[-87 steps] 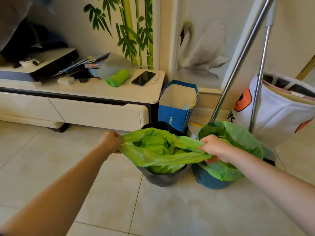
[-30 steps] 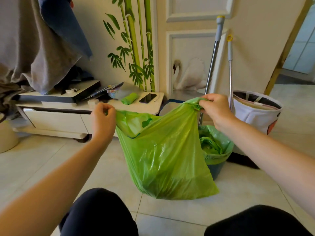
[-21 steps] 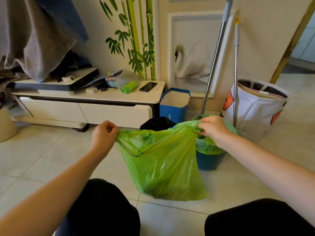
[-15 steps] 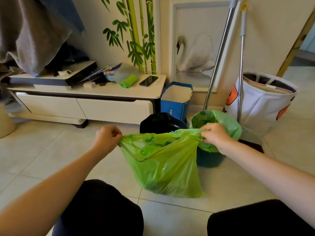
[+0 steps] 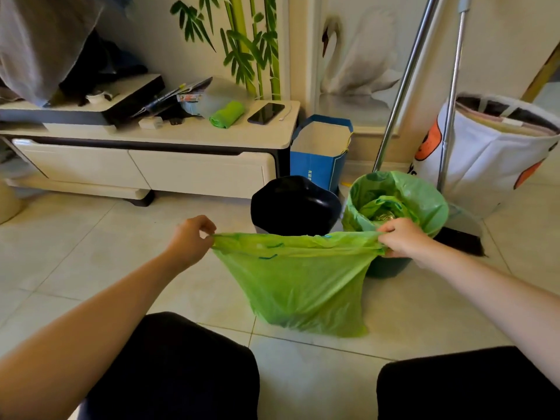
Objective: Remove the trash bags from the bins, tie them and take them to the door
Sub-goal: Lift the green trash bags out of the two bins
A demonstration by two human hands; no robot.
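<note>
Nearest, two knees in dark trousers (image 5: 181,368) fill the lower edge, with pale floor tiles (image 5: 75,237) showing between and around them.

Both forearms reach forward over the knees. Left hand (image 5: 189,239) pinches one end of the mouth of a green trash bag (image 5: 303,286), fingers closed on the plastic. Right hand (image 5: 400,237) is clenched on the opposite end. Rim is pulled taut and nearly level between the two grips; mouth drawn flat and closed. Bag body hangs below the hands, narrowing downward, its bottom at or just above the tiles; contact cannot be judged. Bag is clear of any bin.

Just behind the stretched rim: a black bin (image 5: 295,204), unlined, partly hidden by the bag's top edge. To its right, a blue bin (image 5: 388,268), lined with a second green bag (image 5: 424,201) folded over its rim, trash inside. Right hand sits in front of this bin and covers part of its near edge.

Behind the bins: a blue paper bag (image 5: 318,159) against the wall, two metal handles (image 5: 403,86) leaning on the wall, a white fabric basket (image 5: 491,156) at right.

Farthest left: a low cream cabinet (image 5: 145,168) carrying a phone (image 5: 266,113), a green roll (image 5: 227,114) and clutter.
</note>
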